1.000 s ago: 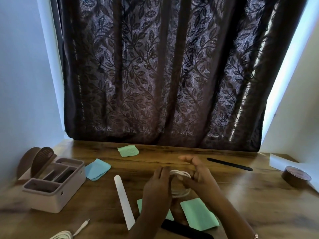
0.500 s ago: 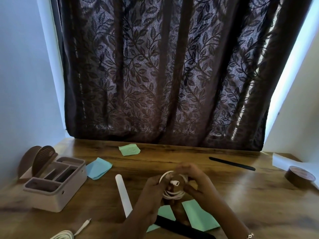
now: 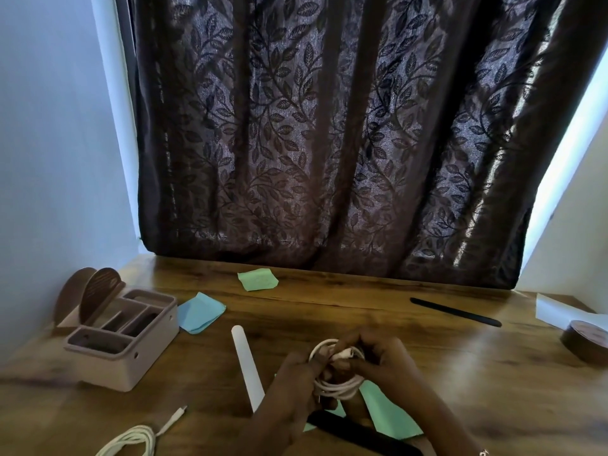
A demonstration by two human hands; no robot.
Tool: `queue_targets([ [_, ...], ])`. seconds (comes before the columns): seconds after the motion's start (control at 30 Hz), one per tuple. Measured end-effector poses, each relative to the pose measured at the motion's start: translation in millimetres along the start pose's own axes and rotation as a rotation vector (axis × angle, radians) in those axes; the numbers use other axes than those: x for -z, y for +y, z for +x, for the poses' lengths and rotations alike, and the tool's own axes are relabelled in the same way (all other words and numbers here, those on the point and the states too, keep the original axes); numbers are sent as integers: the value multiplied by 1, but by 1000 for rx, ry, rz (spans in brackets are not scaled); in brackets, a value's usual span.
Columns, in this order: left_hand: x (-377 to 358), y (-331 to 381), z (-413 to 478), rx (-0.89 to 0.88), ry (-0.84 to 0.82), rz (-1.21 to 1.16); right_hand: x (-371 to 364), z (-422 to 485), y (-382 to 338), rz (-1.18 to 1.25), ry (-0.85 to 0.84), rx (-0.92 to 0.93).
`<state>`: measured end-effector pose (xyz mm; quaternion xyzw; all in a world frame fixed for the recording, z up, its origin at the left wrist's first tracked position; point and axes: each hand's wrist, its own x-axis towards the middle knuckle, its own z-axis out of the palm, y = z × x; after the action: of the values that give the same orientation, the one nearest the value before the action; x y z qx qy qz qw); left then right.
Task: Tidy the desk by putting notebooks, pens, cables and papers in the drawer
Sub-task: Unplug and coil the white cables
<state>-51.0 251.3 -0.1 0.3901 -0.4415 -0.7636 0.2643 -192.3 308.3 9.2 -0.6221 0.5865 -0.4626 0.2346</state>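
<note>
Fingers curled tight: left hand and right hand both grip a white cable, wound into a coil, over the desk near its front edge. Step in hand, by my reading: tucking the plug end so the coil holds. Next: carry it to the drawer, which is not in view. Second cable lies loose, front left.
</note>
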Motion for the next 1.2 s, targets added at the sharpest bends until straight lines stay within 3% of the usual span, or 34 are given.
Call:
queue_targets([
  [0.1,1,-2,-1,-10,-20,29,-7,1,3,-25,115,-35],
  [0.17,0,-7,1,-74,28,232,-14,2,1,-27,182,-75],
  [0.3,3,-19,7,-387,178,738,-29,5,2,65,308,-184],
  [0.43,6,-29,9,-445,267,871,-37,8,-4,130,403,-218],
  [0.57,4,-29,12,-470,317,866,-46,7,0,-332,510,32],
  [0.8,29,-25,7,-432,364,876,-55,2,7,-548,-40,54],
  [0.93,41,-37,-6,-403,394,889,-73,6,8,-656,-88,0],
  [1.2,91,-59,-29,-441,573,1062,-120,11,9,-579,-281,111],
])
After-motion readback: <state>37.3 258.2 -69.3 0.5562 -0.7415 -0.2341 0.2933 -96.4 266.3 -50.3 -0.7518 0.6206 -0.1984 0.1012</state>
